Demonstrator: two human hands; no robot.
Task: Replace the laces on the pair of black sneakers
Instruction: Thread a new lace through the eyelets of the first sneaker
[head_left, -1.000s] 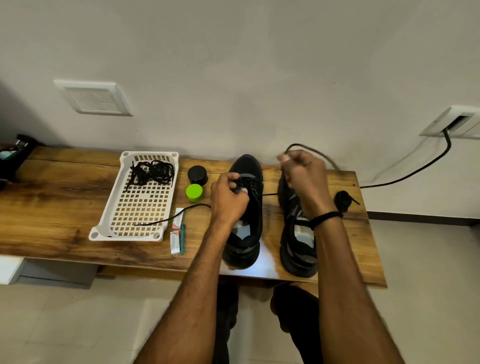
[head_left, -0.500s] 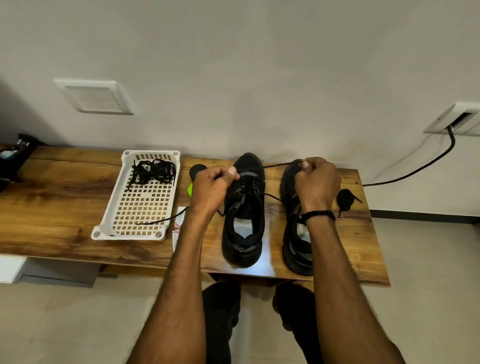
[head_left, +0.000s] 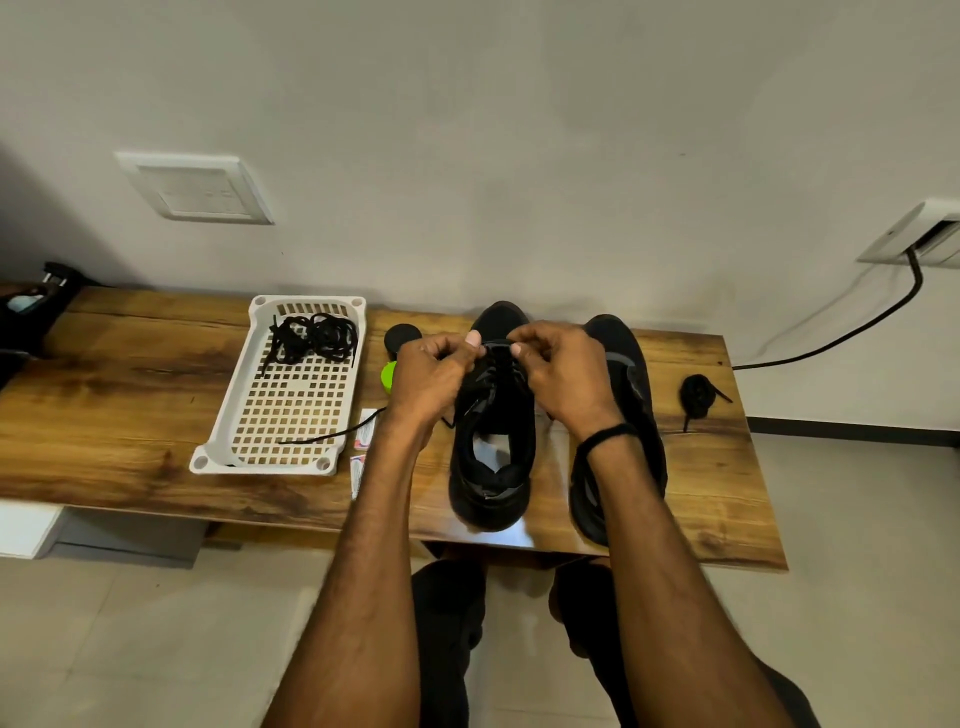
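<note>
Surface: a brown wooden bench top (head_left: 130, 405) set against a pale wall.
Pair of black sneakers: both stand on the right half of the bench, toes toward the wall; the left black sneaker (head_left: 493, 467) and the right black sneaker (head_left: 631, 374) are side by side with a narrow gap between them.
Left hand (head_left: 434, 374): held over the laced front of the left sneaker, fingers curled, thumb and forefinger pinching the thin black lace (head_left: 496, 343).
Right hand (head_left: 563, 374): opposite the left hand, fingers curled, pinching the same lace; a black wristband (head_left: 605, 436) circles the wrist.
Lace course: a short span is stretched between the two hands; one loose end (head_left: 322, 438) trails left across the near corner of the tray.
White perforated plastic tray (head_left: 228, 415): left of the sneakers, holding a tangled bundle of black laces (head_left: 314, 338) at its far end.
Coiled black lace (head_left: 696, 395): on the bench, right of the right sneaker and apart from it.
Small items: a round black lid (head_left: 401, 335) and a round green lid (head_left: 388, 376) between tray and left hand; small white packets (head_left: 366, 434) just right of the tray.
</note>
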